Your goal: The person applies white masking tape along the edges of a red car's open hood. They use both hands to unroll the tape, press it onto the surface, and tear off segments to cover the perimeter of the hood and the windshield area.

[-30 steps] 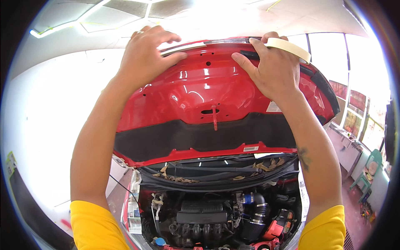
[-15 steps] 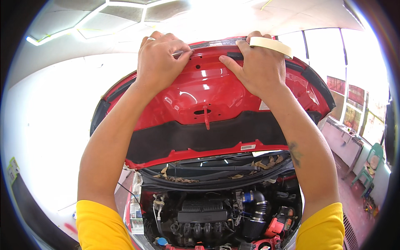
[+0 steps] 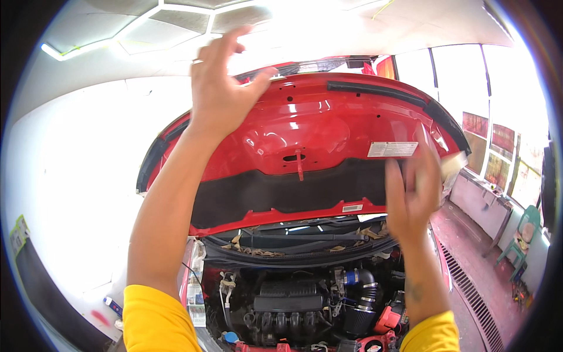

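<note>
The raised red car hood (image 3: 275,126) shows its inner side in front of me. My left hand (image 3: 220,88) is at its upper edge, fingers apart, with the thumb beside a small pale strip (image 3: 277,77) on that edge. My right hand (image 3: 415,190) is lower, before the hood's right side and smeared by motion. A cream roll of masking tape (image 3: 454,164) appears at its outer side, seemingly carried on the fingers, though the blur hides the exact grip. Black rubber seal (image 3: 375,89) runs along part of the hood's rim.
Below the hood lies the open engine bay (image 3: 290,302), with dry leaves (image 3: 258,252) along the cowl. Newspaper (image 3: 198,293) covers the left fender. At right are a floor grate (image 3: 472,296) and a green chair (image 3: 519,240).
My right hand has dropped from the hood's top edge, down and to the right, with the tape roll. My left hand has opened and lifted slightly. The view has shifted a little.
</note>
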Demonstrator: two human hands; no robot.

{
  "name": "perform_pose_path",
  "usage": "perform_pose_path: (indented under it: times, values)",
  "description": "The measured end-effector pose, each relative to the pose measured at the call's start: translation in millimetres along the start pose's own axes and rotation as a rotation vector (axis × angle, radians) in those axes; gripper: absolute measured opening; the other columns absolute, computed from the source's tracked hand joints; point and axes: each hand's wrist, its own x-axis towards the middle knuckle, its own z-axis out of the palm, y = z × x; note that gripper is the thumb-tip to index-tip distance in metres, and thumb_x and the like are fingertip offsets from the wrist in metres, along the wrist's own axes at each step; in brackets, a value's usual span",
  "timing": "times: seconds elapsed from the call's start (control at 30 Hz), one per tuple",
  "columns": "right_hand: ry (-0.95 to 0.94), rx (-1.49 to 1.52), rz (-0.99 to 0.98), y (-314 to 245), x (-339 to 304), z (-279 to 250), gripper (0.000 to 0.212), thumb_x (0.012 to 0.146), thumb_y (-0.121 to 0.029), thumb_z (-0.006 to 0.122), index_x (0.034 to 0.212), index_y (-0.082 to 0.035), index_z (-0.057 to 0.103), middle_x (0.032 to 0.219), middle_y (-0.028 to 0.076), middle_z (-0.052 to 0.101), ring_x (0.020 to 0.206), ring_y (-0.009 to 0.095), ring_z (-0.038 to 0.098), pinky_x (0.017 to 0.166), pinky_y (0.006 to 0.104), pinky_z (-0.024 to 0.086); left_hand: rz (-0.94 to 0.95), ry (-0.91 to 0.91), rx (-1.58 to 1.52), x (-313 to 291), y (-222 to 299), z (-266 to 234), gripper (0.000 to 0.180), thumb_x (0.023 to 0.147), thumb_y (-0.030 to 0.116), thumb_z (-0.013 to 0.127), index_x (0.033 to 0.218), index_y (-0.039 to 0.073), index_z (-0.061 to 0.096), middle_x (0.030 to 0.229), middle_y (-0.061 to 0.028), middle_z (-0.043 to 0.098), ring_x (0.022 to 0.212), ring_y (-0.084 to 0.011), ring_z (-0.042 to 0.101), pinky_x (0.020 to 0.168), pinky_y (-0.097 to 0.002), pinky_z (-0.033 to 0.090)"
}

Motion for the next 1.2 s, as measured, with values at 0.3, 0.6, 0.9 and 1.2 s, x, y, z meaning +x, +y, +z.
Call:
perform_pose_path:
  times: [0.3, 0.6, 0.9, 1.2]
  values:
    - [-0.482, 0.513, 0.952, 0.6, -305.3, -85.1, 0.067, 0.093, 0.006, 0.064, 0.157, 0.004, 0.046, 0.182, 0.024, 0.006, 0.128, 0.023, 0.066, 0.102, 0.0321, 0.054, -0.611, -0.281, -0.637, -211.1, 152.2, -100.8, 0.021, 0.082, -0.004, 0.089, 0.096, 0.003, 0.074, 0.098, -0.0090, 0.072, 0.082, -0.0207, 0.069, 0.078, -0.0340, 0.055]
    - [-0.592, 0.516, 0.550, -74.5, -250.1, -113.6, 0.113, 0.098, 0.015, 0.066, 0.176, -0.006, -0.013, 0.137, 0.025, 0.075, 0.123, 0.032, 0.077, 0.108, 0.0420, 0.055, -0.553, -0.590, -0.804, -260.0, 273.5, -106.5, 0.053, 0.071, 0.019, 0.102, 0.117, 0.007, 0.077, 0.120, -0.0118, 0.071, 0.113, -0.0321, 0.068, 0.096, -0.0426, 0.056]
    - [-0.646, 0.229, 0.221, -83.0, -243.0, -124.4, 0.100, 0.093, 0.012, 0.072, 0.176, -0.004, 0.018, 0.132, 0.021, 0.078, 0.113, 0.044, 0.076, 0.099, 0.0460, 0.058, -0.507, -0.654, -0.846, -271.9, 289.5, -108.8, 0.057, 0.071, 0.014, 0.096, 0.122, 0.009, 0.069, 0.122, -0.0092, 0.069, 0.115, -0.0370, 0.065, 0.099, -0.0490, 0.053]
    - [-0.693, 0.170, 0.258, -80.5, -253.8, -139.6, 0.096, 0.094, 0.009, 0.070, 0.176, -0.004, 0.022, 0.131, 0.020, 0.077, 0.110, 0.045, 0.075, 0.092, 0.0517, 0.058, -0.758, -0.728, -0.980, -288.9, 312.0, -104.8, 0.049, 0.074, 0.007, 0.097, 0.114, 0.007, 0.069, 0.128, -0.0130, 0.069, 0.119, -0.0346, 0.068, 0.101, -0.0432, 0.055]
